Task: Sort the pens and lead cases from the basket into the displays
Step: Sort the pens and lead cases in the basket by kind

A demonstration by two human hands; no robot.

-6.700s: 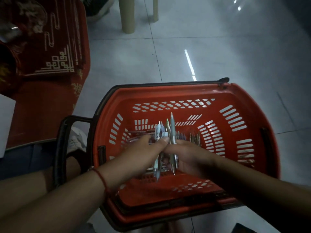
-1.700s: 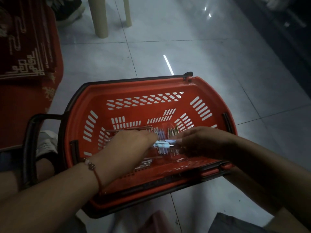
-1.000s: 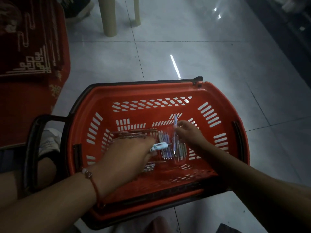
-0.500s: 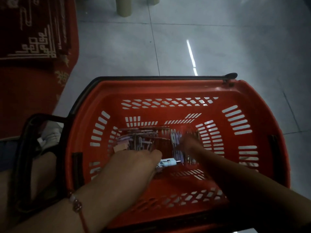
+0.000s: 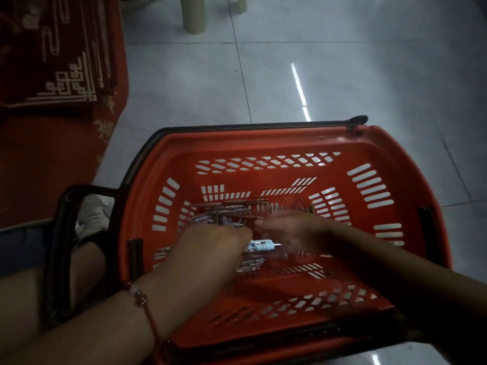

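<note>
— So, biggest thing first: what sits in the middle?

— An orange-red basket (image 5: 276, 143) with slotted walls, standing on the grey tiled floor (image 5: 342, 61). A black handle (image 5: 60, 248) juts from the basket's left side, and a thin dark bail runs along its far rim.

— And off to the left?

— A red patterned rug (image 5: 52, 75) with pale line ornament covers the floor up to the frame's left edge. Past the basket's far rim, near the top of the view, stands a pale furniture leg (image 5: 193, 14).

— Where are the pens?

— A heap of pens (image 5: 224, 214) lies on the basket's bottom, toward its left wall and far wall. They are dim and tangled; I cannot separate pens from lead cases there.

— The hands?

— Both reach into the basket from its near edge. The left hand (image 5: 208, 254) has its fingers curled around a small bundle, and a light-blue pen (image 5: 261, 245) sticks out from its fingertips toward the right. A red cord bracelet (image 5: 142, 301) with beads circles that wrist.

— And the right one?

— The right hand (image 5: 292, 227) is smeared by motion blur, just beside the left, over the middle of the basket's bottom. Whether its fingers grip anything I cannot tell.

— Anything smaller?

— A white shoe (image 5: 91, 219) shows through the handle loop, outside the basket's left wall.
</note>
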